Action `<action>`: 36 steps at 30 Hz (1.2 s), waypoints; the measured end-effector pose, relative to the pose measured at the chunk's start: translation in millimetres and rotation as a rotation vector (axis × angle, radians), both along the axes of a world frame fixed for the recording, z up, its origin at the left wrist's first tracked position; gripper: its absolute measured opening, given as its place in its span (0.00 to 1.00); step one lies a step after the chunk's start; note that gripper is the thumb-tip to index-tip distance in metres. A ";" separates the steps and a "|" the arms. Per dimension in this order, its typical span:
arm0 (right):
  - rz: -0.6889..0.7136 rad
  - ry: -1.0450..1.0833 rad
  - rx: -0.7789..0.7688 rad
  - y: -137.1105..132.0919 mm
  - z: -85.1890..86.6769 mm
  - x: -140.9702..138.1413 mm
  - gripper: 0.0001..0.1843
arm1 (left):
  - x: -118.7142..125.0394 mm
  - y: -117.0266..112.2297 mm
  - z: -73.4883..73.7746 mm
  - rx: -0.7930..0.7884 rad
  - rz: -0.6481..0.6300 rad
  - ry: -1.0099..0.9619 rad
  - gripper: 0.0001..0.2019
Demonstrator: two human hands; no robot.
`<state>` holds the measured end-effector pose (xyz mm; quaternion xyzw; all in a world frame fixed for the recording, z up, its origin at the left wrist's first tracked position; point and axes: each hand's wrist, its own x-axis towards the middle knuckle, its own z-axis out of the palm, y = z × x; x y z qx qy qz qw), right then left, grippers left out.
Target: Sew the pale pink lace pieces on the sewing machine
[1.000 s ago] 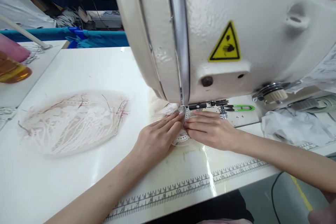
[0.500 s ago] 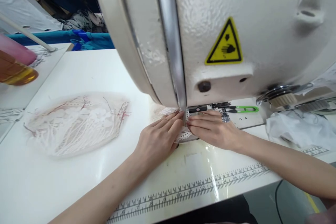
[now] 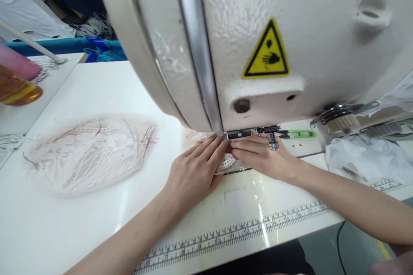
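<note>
- Two bare hands, the left hand [image 3: 193, 167] and the right hand [image 3: 264, 157], lie palm down below the head of the sewing machine [image 3: 251, 4].
- Left grip: fingers together, laid flat on the white lace [image 3: 226, 163]. Right grip: fingers together, tips close beside the left hand's. Whether either pinches the lace, I cannot tell.
- Step in hand, as I judge it: guiding the lace through the sewing machine for stitching; the needle itself is hidden.
- The next move probably calls for feeding the lace evenly, flat and aligned, with fingertips clear of the needle.
- The lace lies under the sewing machine's lower end, mostly covered by the hands. Its long axis is uncertain; the visible parts suggest a run from beyond the left fingers towards the person, a scalloped edge on the near side.
- Left of the sewing machine, a second lace piece [image 3: 93, 154] lies on the surface [image 3: 48, 232], its long axis roughly side to side.
- Under the sewing machine's arm, beyond the right hand, lie green snips [image 3: 301, 134].
</note>
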<state>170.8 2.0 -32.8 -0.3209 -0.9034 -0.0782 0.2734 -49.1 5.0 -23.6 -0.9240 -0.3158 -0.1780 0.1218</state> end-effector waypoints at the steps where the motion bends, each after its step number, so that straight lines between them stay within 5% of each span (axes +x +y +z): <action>1: -0.006 -0.011 -0.009 0.1 0.3 0.5 0.12 | 0.1 0.1 0.3 0.002 -0.002 0.004 0.21; 12: -0.202 -0.085 0.069 -5.8 -1.1 3.8 0.12 | 1.1 0.7 2.1 0.007 -0.020 0.041 0.20; 25: -0.149 -0.016 -0.037 3.7 0.4 4.1 0.12 | 2.0 4.0 0.7 -0.050 -0.003 0.016 0.20; 31: -0.158 -0.036 0.004 -1.2 -2.9 4.7 0.15 | -1.2 2.4 0.7 0.055 -0.178 0.034 0.18; 36: -0.113 -0.122 -0.012 -0.9 -2.4 2.7 0.18 | -10.1 4.1 2.9 0.003 -0.186 0.043 0.18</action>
